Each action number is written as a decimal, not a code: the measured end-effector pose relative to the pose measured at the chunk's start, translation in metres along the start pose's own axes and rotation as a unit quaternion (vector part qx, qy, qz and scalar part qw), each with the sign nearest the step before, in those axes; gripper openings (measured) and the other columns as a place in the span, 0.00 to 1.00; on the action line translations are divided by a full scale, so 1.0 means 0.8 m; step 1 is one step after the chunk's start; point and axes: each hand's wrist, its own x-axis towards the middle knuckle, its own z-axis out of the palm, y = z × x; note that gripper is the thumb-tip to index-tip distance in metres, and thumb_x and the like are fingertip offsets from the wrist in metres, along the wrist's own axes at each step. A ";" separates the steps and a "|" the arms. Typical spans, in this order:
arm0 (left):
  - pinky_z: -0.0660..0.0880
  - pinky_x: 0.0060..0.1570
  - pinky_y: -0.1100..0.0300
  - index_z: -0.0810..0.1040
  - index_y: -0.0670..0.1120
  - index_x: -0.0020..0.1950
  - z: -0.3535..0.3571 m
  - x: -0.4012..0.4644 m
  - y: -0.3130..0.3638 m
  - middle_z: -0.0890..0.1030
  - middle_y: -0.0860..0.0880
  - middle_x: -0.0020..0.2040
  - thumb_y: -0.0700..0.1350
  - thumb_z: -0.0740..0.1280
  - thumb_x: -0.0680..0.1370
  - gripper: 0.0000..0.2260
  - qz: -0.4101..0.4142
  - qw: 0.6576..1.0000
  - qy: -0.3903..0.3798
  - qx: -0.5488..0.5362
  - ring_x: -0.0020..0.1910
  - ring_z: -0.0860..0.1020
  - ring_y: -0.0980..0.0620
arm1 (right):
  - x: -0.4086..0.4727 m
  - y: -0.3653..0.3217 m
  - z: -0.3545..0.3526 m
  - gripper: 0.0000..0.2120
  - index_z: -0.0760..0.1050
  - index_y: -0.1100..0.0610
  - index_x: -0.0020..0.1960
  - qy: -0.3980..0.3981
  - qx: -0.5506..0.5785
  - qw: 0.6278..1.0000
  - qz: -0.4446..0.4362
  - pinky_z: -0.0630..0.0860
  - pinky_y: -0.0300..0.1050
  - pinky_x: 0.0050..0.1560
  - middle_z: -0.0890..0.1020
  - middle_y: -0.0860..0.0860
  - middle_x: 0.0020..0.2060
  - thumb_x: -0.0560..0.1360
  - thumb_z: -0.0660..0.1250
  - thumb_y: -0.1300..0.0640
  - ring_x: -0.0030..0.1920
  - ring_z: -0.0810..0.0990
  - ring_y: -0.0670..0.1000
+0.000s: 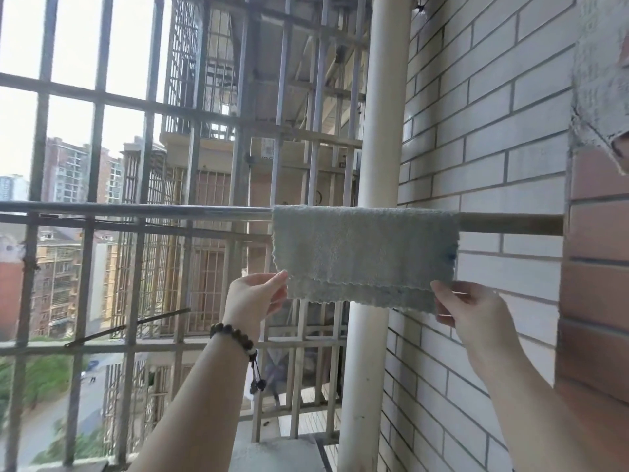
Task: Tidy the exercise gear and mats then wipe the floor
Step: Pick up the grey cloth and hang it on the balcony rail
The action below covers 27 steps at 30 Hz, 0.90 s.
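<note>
At the far left, beyond the fingers, the metal security grille [98,107] closes the balcony, and through its bars apartment buildings [68,172] and a street far below can be seen. A round horizontal rail [136,209] runs from the left edge towards the wall, above both hands.

The left hand [253,296] is raised, with a dark bead bracelet [235,337] on the wrist. Its thumb and fingertips [280,277] are closed in a pinch on the lower left corner of the grey-blue cleaning cloth [366,253]. To the left of these fingers there is only open air in front of the grille bars.

The cloth hangs folded over the rail, directly above and between the two hands. Its top fold lies on the rail, its side edges hang free, and the scalloped lower edges of the two layers do not match: the back layer reaches lower than the front one. Behind the cloth stands a white vertical pipe [383,97], close to its middle.

The right hand [469,310] pinches the lower right corner of the cloth, with the thumb in front and the curled fingers behind. Just to the right of these fingers is the white brick wall [493,114], so the room on this side is narrow. Further right is a red-brown brick corner [595,267], and above it another pale cloth [602,69] hangs at the frame edge.
</note>
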 end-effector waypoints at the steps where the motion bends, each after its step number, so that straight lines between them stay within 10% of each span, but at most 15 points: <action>1: 0.79 0.44 0.58 0.81 0.40 0.46 0.003 0.000 0.000 0.84 0.42 0.43 0.42 0.74 0.73 0.07 0.001 1.000 0.013 0.000 0.42 0.82 0.49 | 0.001 0.001 0.002 0.09 0.77 0.65 0.44 -0.005 0.015 1.000 0.001 0.80 0.58 0.50 0.81 0.58 0.37 0.73 0.71 0.57 0.35 0.80 0.56; 13: 0.79 0.51 0.52 0.80 0.38 0.46 -0.018 0.003 -0.018 0.84 0.41 0.43 0.38 0.69 0.76 0.03 0.022 0.999 0.030 -0.021 0.46 0.83 0.46 | -0.033 0.027 0.007 0.10 0.78 0.66 0.43 0.027 0.097 0.993 0.063 0.78 0.44 0.43 0.82 0.60 0.38 0.75 0.68 0.58 0.36 0.80 0.55; 18: 0.79 0.51 0.53 0.80 0.38 0.46 -0.021 0.002 -0.020 0.84 0.42 0.42 0.39 0.70 0.76 0.04 0.020 1.000 0.011 -0.021 0.45 0.83 0.47 | -0.047 0.006 0.092 0.07 0.77 0.65 0.42 -0.140 0.283 0.935 0.162 0.79 0.49 0.51 0.83 0.58 0.39 0.73 0.69 0.60 0.43 0.82 0.55; 27: 0.80 0.50 0.53 0.81 0.39 0.43 -0.040 0.002 -0.021 0.84 0.43 0.41 0.39 0.70 0.76 0.04 0.039 0.999 0.022 0.022 0.45 0.83 0.47 | -0.047 0.018 0.143 0.09 0.77 0.62 0.36 -0.035 0.237 0.957 0.164 0.80 0.48 0.44 0.80 0.52 0.28 0.75 0.69 0.61 0.31 0.80 0.52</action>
